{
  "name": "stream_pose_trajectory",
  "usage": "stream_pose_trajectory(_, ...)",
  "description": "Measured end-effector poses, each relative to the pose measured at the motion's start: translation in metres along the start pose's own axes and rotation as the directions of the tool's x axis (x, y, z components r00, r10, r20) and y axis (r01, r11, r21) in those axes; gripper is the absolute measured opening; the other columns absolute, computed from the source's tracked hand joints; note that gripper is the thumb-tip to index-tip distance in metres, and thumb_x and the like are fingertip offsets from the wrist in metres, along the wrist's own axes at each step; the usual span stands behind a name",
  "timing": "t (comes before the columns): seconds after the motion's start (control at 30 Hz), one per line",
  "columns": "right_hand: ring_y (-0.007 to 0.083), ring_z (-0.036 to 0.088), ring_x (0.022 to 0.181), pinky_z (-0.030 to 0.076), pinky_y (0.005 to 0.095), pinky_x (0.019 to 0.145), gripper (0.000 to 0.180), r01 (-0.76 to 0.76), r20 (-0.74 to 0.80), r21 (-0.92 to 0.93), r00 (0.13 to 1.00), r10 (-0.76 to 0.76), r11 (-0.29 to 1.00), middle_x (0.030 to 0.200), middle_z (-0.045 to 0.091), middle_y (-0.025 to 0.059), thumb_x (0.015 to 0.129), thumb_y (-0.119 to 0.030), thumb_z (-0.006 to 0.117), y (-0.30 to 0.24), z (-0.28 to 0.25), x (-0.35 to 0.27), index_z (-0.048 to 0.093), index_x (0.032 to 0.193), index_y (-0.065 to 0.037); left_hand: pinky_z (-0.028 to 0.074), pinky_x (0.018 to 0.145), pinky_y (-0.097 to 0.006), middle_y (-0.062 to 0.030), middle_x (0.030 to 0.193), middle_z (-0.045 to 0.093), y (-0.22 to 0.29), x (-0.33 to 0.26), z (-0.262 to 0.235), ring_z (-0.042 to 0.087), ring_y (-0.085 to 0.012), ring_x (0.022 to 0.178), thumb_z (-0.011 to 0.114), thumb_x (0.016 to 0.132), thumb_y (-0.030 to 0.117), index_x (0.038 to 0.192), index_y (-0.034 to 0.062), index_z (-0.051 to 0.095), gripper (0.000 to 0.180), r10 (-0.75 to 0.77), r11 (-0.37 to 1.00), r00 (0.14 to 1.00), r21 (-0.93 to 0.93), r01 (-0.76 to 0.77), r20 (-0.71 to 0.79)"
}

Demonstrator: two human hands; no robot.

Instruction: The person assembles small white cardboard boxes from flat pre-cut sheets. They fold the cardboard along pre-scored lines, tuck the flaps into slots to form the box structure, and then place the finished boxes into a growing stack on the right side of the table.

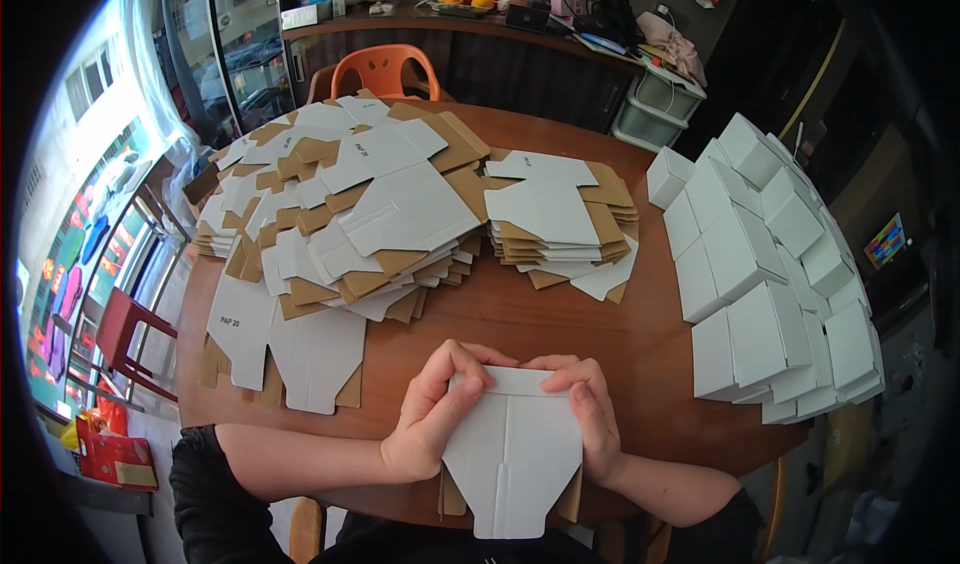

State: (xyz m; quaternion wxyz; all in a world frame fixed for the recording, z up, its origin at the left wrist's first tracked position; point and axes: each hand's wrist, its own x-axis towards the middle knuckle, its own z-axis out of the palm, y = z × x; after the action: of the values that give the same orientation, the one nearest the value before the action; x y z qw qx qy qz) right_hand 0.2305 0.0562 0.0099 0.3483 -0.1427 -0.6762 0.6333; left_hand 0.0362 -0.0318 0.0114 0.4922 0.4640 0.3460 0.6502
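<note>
A flat white carton blank with brown inner flaps is held between my hands at the near edge of the table. My left hand grips its upper left corner, the thumb on the white face. On the upper right corner, my right hand has its fingers curled over the narrow folded flap along the top. The blank's lower end tapers toward my body. Parts of both hands' fingers are hidden behind the card.
A large pile of flat carton blanks covers the table's left side, with a smaller stack beside it. Folded white boxes are stacked high at the right edge. Behind stand an orange chair and a cluttered counter.
</note>
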Motion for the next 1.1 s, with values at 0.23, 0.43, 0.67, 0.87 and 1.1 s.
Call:
stream_pose_trajectory(0.23, 0.0232, 0.050, 0.117, 0.039, 0.0381, 0.102, 0.024, 0.014, -0.020, 0.021, 1.000, -0.013, 1.000, 0.129, 0.052, 0.0204, 0.107, -0.021, 0.035, -0.001, -0.001, -0.001, 0.051, 0.114, -0.005, 0.032, 0.108, -0.038, -0.0193, 0.141, 0.042, -0.010, -0.002, -0.008, 0.041, -0.0223, 0.127, 0.045, 0.100, 0.017, 0.116, 0.0036, 0.045, 0.021, 0.083, 0.989, 0.995, 0.116, -0.090, 0.063)
stream_pose_trajectory(0.43, 0.0235, 0.052, 0.115, 0.039, 0.0377, 0.101, 0.023, 0.150, -0.049, -0.069, 0.987, -0.154, 0.986, 0.128, 0.053, 0.0218, 0.105, -0.018, 0.038, -0.008, -0.003, -0.003, 0.054, 0.111, -0.004, 0.024, 0.114, -0.041, -0.0218, 0.153, 0.025, -0.008, 0.000, 0.002, 0.033, -0.0271, 0.138, 0.051, 0.096, 0.021, 0.151, 0.0024, 0.018, 0.067, 0.115, 0.974, 0.991, 0.206, -0.099, -0.069)
stream_pose_trajectory(0.67, 0.0243, 0.056, 0.111, 0.045, 0.0387, 0.097, 0.017, 0.188, 0.011, -0.100, 0.982, -0.188, 0.977, 0.124, 0.056, 0.0231, 0.101, -0.017, 0.044, -0.015, -0.017, 0.003, 0.052, 0.109, -0.003, 0.029, 0.113, -0.048, -0.0223, 0.155, 0.022, 0.008, 0.000, 0.014, 0.035, -0.0330, 0.139, 0.058, 0.087, 0.038, 0.156, 0.0067, 0.011, 0.089, -0.227, 0.973, 0.971, 0.019, 0.230, -0.077)
stream_pose_trajectory(0.87, 0.0249, 0.060, 0.112, 0.047, 0.0411, 0.097, 0.017, 0.111, -0.043, -0.074, 0.993, -0.114, 0.991, 0.124, 0.060, 0.0235, 0.093, -0.011, 0.059, -0.029, -0.010, 0.004, 0.057, 0.107, -0.002, 0.030, 0.112, -0.047, -0.0210, 0.157, 0.022, 0.004, -0.004, 0.008, 0.038, -0.0320, 0.136, 0.064, 0.084, 0.035, 0.156, 0.0061, 0.012, 0.093, -0.043, 0.991, 0.999, 0.128, 0.044, -0.010)
stream_pose_trajectory(1.1, 0.0271, 0.066, 0.110, 0.049, 0.0428, 0.097, 0.026, 0.264, 0.155, -0.252, 0.961, -0.230, 0.931, 0.116, 0.070, 0.0161, 0.081, -0.005, 0.078, -0.036, -0.019, 0.009, 0.071, 0.106, 0.000, 0.030, 0.113, -0.047, -0.0193, 0.158, 0.022, -0.004, -0.006, 0.001, 0.037, -0.0330, 0.136, 0.071, 0.082, 0.026, 0.155, 0.0015, 0.012, 0.096, 0.125, 0.970, 0.984, 0.191, -0.148, 0.128)
